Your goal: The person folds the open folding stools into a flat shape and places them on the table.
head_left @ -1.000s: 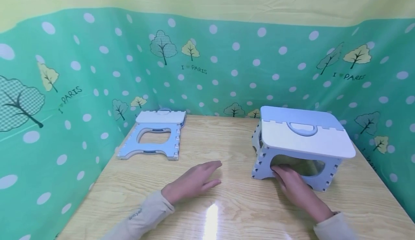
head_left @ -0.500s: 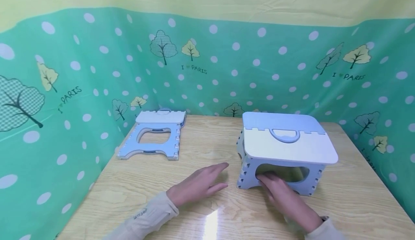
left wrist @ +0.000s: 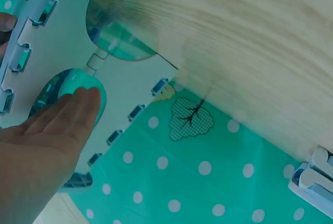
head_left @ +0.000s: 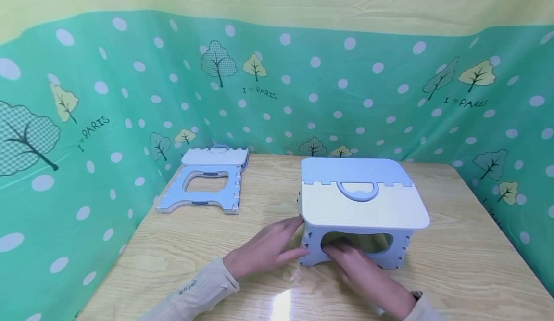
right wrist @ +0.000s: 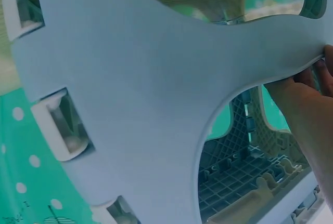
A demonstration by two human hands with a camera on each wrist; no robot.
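An unfolded folding step stool point(head_left: 368, 210), blue and white with a handle in its top, stands upright on the table. My right hand point(head_left: 350, 265) reaches into the oval opening of its front leg panel. In the right wrist view the fingers of that hand point(right wrist: 304, 102) curl over the panel's lower edge; some fingertips are hidden behind it. At the stool's left end is my left hand point(head_left: 268, 244), fingers extended. The left wrist view shows that hand point(left wrist: 57, 141) with straight fingers over the stool's side panel point(left wrist: 125, 86); whether they touch cannot be told.
A second step stool point(head_left: 203, 197), with its blue leg panel and white top lying flat, is at the table's back left. A wooden table point(head_left: 251, 220) supports both. The green dotted curtain point(head_left: 268, 114) rises along the table's back and sides.
The unfolded stool has slid left and toward me with my right hand gripping it. My left hand has shifted slightly to the right and is now at the stool's left end.
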